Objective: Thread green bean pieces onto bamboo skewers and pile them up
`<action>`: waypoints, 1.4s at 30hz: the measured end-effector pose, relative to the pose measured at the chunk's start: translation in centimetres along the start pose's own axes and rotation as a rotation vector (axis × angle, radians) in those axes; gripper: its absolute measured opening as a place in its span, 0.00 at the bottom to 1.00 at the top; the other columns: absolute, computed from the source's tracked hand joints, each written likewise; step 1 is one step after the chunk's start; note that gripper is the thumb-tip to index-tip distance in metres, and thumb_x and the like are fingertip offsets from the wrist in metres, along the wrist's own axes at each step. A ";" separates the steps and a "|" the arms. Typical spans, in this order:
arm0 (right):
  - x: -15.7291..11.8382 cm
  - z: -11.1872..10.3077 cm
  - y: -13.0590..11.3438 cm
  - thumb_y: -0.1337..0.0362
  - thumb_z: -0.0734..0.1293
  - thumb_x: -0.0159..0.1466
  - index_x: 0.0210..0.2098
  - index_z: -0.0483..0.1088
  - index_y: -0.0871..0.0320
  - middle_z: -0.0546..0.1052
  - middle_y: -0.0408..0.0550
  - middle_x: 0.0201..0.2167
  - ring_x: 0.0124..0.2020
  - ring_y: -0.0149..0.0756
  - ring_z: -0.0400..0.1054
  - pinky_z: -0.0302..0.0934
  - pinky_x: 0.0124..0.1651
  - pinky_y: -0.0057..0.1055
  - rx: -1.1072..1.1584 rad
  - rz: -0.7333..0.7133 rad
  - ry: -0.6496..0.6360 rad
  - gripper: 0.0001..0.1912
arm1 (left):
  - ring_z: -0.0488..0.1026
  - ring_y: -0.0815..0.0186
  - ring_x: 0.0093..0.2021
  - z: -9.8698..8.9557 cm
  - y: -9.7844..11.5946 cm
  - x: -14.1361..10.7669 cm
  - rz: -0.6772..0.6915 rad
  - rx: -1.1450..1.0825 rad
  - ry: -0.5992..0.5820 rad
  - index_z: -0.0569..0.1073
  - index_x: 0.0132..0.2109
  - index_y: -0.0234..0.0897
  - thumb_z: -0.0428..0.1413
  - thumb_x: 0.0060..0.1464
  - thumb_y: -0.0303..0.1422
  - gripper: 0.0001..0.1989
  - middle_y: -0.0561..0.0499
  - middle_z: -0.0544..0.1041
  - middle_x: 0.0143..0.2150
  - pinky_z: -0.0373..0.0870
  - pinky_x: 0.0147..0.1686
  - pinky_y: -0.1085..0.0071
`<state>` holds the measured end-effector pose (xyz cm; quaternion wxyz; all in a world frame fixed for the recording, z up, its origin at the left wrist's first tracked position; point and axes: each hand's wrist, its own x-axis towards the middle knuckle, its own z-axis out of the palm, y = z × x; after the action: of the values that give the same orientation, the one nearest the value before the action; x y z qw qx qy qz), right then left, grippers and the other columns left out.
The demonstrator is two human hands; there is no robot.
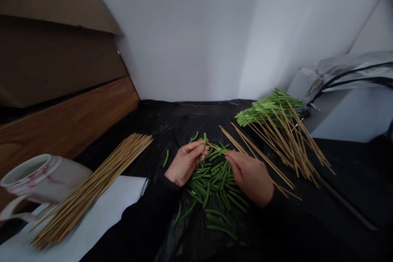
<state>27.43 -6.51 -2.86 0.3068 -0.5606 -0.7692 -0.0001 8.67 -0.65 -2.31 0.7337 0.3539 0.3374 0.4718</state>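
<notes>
My left hand [186, 161] pinches a short green bean piece [204, 141] upright between thumb and fingers. Facing it, my right hand [252, 175] is closed on a thin wooden skewer [211, 145], whose tip points at the piece in my left hand. Some green bean is on the skewer just beside my right fingertips. Below both hands lies a loose pile of cut green beans [211, 184] on black plastic. At the right, skewered green beans [267, 108] are stacked, with their bare sticks [290, 143] fanning toward me.
A thick bundle of skewers [92, 190] rests on white paper [123, 196] at the left, beside a tipped mug [58, 178]. Several loose skewers [264, 157] lie right of the pile. A cardboard box [55, 57] stands back left; a white wall [190, 37] is behind.
</notes>
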 end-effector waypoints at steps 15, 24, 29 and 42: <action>0.0 -0.1 -0.1 0.64 0.52 0.70 0.42 0.71 0.55 0.78 0.46 0.35 0.42 0.34 0.71 0.58 0.44 0.28 -0.018 0.022 -0.042 0.17 | 0.72 0.73 0.34 0.2 0.0 -0.1 0.037 0.077 0.046 0.81 0.39 0.35 0.67 0.41 0.31 0.14 0.49 0.80 0.35 0.66 0.38 0.76; -0.1 -0.1 -0.3 0.64 0.51 0.70 0.41 0.70 0.54 0.77 0.45 0.33 0.37 0.33 0.72 0.56 0.38 0.27 -0.026 0.021 -0.071 0.16 | 0.72 0.72 0.34 0.0 0.0 0.2 0.092 0.137 0.079 0.81 0.36 0.34 0.68 0.40 0.34 0.13 0.50 0.80 0.33 0.66 0.40 0.75; -0.2 0.0 -0.4 0.61 0.52 0.70 0.37 0.67 0.56 0.76 0.44 0.28 0.28 0.31 0.70 0.50 0.30 0.28 -0.083 0.045 -0.052 0.14 | 0.71 0.74 0.30 0.0 0.2 0.2 0.058 0.185 0.095 0.81 0.34 0.33 0.68 0.40 0.31 0.11 0.51 0.79 0.29 0.65 0.36 0.77; -0.1 0.0 -0.3 0.61 0.51 0.70 0.32 0.64 0.56 0.73 0.42 0.27 0.29 0.31 0.68 0.46 0.31 0.30 -0.060 0.029 -0.046 0.15 | 0.70 0.75 0.30 -0.4 0.7 0.3 -0.020 0.004 0.048 0.80 0.37 0.30 0.66 0.43 0.28 0.11 0.49 0.78 0.32 0.66 0.31 0.80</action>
<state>27.17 -6.73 -2.83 0.2721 -0.5803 -0.7676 -0.0058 8.09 -0.07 -1.97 0.7294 0.3406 0.3594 0.4720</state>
